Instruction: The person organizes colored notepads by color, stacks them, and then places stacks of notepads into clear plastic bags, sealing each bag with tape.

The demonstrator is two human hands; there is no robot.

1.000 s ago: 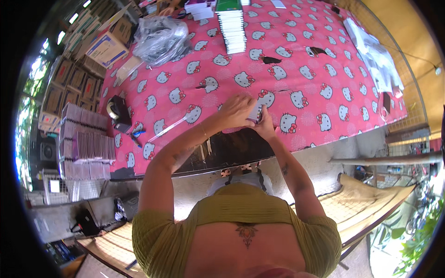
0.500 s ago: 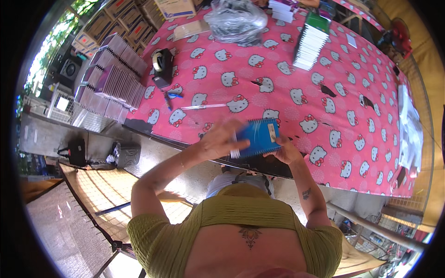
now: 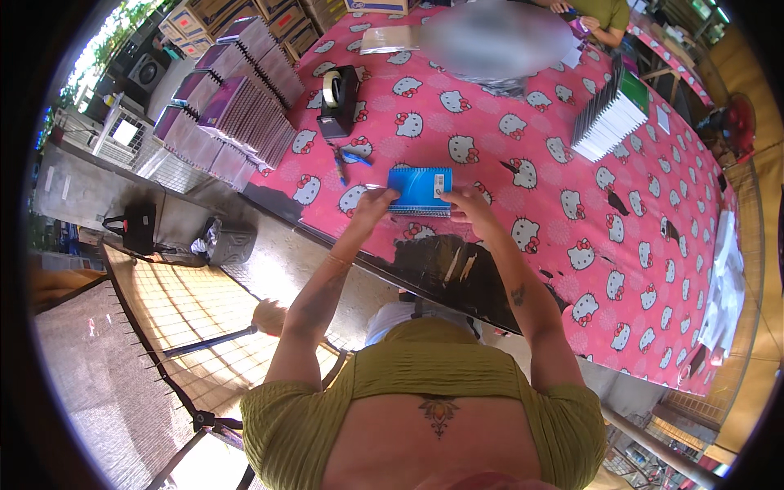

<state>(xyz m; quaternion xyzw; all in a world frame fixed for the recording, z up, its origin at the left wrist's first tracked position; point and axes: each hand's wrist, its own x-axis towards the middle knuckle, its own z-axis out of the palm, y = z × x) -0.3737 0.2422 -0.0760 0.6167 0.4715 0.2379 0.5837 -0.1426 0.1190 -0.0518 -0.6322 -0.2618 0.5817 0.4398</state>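
Observation:
A small blue spiral notebook (image 3: 418,188) with a white label near its right edge is held level between my two hands, over the pink cartoon-print tablecloth. My left hand (image 3: 374,206) grips its left edge, thumb on the cover. At the right edge my right hand (image 3: 472,208) pinches it, thumb near the label. The fingers beneath the notebook are hidden. Wire binding shows along its long edges. Beyond my left hand lie a blue pen (image 3: 356,158) and a second, darker pen (image 3: 339,167).
A black tape dispenser (image 3: 338,102) stands beyond the pens. Stacked purple spiral notebooks (image 3: 245,114) fill the table's left corner. At the far right rises a pile of green-covered notebooks (image 3: 612,114). A blurred patch covers the far middle. Another person's hands (image 3: 604,33) work at the back.
The notebook has moved away from my body and slightly left, and is now level. My left hand, blurred over its cover before, now grips the left edge. The view has shifted too.

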